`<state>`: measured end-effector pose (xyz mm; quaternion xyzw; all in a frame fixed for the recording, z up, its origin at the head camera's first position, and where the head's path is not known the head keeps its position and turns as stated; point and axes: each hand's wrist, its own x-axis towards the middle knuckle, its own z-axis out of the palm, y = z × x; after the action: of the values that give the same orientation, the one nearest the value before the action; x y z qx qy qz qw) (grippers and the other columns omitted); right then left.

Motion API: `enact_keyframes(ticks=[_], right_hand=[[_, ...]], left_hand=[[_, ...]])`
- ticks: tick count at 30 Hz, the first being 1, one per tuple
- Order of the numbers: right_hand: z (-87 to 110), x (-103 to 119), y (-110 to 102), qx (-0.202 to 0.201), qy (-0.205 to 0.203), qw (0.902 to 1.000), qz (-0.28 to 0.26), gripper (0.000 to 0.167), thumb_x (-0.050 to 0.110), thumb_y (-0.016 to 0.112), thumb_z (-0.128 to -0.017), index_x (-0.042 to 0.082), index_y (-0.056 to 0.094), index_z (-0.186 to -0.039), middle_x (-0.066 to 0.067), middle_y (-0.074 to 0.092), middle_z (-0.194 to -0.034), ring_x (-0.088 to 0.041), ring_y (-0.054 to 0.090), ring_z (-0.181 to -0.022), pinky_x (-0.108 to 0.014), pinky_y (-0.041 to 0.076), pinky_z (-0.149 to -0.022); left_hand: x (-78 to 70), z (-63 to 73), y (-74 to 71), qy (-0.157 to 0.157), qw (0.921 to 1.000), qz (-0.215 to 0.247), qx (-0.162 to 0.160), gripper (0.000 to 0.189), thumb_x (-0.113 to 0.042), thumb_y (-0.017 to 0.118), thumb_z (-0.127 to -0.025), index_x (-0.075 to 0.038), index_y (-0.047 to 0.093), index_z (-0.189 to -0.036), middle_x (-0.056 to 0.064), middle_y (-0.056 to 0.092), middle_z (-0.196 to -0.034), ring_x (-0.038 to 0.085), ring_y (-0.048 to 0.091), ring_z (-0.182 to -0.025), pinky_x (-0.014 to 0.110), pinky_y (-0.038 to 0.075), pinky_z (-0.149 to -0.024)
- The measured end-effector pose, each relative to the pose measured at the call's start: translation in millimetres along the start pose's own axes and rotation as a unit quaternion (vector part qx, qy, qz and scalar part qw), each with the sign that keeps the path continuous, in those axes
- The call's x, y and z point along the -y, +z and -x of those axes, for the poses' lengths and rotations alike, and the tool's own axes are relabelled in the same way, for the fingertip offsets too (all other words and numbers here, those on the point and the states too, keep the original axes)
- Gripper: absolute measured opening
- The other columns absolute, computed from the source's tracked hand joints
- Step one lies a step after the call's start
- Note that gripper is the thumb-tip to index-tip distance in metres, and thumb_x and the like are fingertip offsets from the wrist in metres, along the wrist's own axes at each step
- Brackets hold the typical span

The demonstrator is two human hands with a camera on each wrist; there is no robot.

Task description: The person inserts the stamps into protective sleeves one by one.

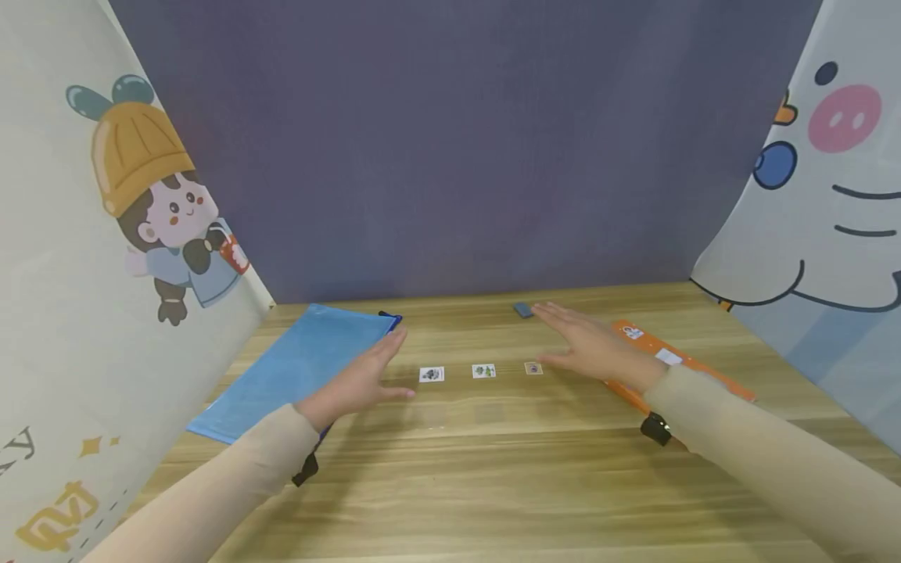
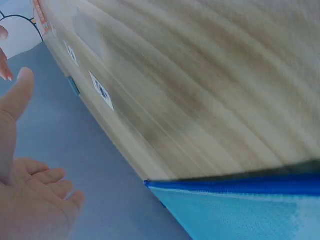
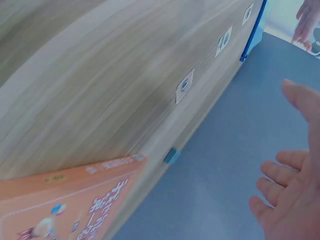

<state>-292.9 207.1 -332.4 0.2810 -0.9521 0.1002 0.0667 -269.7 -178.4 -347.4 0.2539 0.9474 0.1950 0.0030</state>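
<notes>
My left hand hovers over the table beside a blue zip pouch, fingers extended and thumb apart. Opposite it, my right hand is held above the table with straight fingers, near an orange flat packet with printed lettering. Neither hand holds anything. Between them lie three small picture cards in a row: a left card, a middle card and a right card close to the right thumb. A small blue-grey block lies just beyond the right fingertips.
The wooden table meets a dark blue-grey backdrop at its far edge. Printed cartoon panels stand left and right, one with a child in an orange hat. Faint squarish patches show on the wood in front of the cards.
</notes>
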Motion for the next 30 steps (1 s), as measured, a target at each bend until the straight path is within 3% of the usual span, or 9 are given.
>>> enact_keyframes(ticks=[7,13,22,26,30], right_hand=[[-13.8,12.1,3.0,-0.013,0.018,0.9996,-0.018,0.084,0.053,0.067,-0.086,0.013,0.033,-0.151,-0.014,0.033,-0.155,-0.036,0.036,-0.14,-0.057,0.038,-0.11],[-24.3,20.6,5.3,-0.019,0.029,0.9976,-0.059,0.079,0.043,0.072,-0.085,0.013,0.036,-0.149,-0.014,0.039,-0.152,-0.037,0.04,-0.137,-0.057,0.038,-0.11],[-46.5,31.2,17.9,-0.053,-0.016,0.9927,-0.107,0.074,0.027,0.079,-0.081,0.002,0.045,-0.142,-0.021,0.05,-0.142,-0.041,0.047,-0.131,-0.055,0.036,-0.112],[-54.0,37.6,22.4,-0.043,-0.014,0.9889,-0.142,0.07,0.023,0.079,-0.081,0.0,0.048,-0.139,-0.02,0.053,-0.139,-0.039,0.052,-0.125,-0.052,0.043,-0.107],[-60.4,45.6,25.5,-0.011,0.006,0.982,-0.188,0.067,0.021,0.077,-0.083,0.0,0.047,-0.14,-0.019,0.054,-0.138,-0.038,0.054,-0.122,-0.05,0.047,-0.104]], left_hand=[[-1.6,0.8,6.7,-0.046,0.9977,0.049,-0.003,0.093,-0.027,0.078,-0.082,-0.002,0.022,-0.152,0.018,0.024,-0.158,0.04,0.025,-0.144,0.054,0.023,-0.119],[-7.0,0.5,15.4,-0.083,0.991,0.104,-0.003,0.079,-0.024,0.079,-0.081,-0.003,0.039,-0.146,0.017,0.043,-0.149,0.037,0.041,-0.137,0.052,0.034,-0.114],[-14.4,2.9,25.9,-0.114,0.9746,0.192,-0.016,0.064,-0.015,0.081,-0.078,0.0,0.053,-0.134,0.017,0.058,-0.134,0.035,0.056,-0.121,0.045,0.05,-0.101],[-17.9,4.6,30.4,-0.111,0.9703,0.214,-0.019,0.064,-0.009,0.081,-0.077,0.004,0.052,-0.133,0.022,0.058,-0.131,0.037,0.057,-0.116,0.044,0.054,-0.095],[-20.9,6.2,35.5,-0.127,0.9659,0.225,-0.014,0.061,-0.009,0.081,-0.078,0.005,0.054,-0.131,0.021,0.062,-0.124,0.033,0.06,-0.108,0.038,0.057,-0.087]])
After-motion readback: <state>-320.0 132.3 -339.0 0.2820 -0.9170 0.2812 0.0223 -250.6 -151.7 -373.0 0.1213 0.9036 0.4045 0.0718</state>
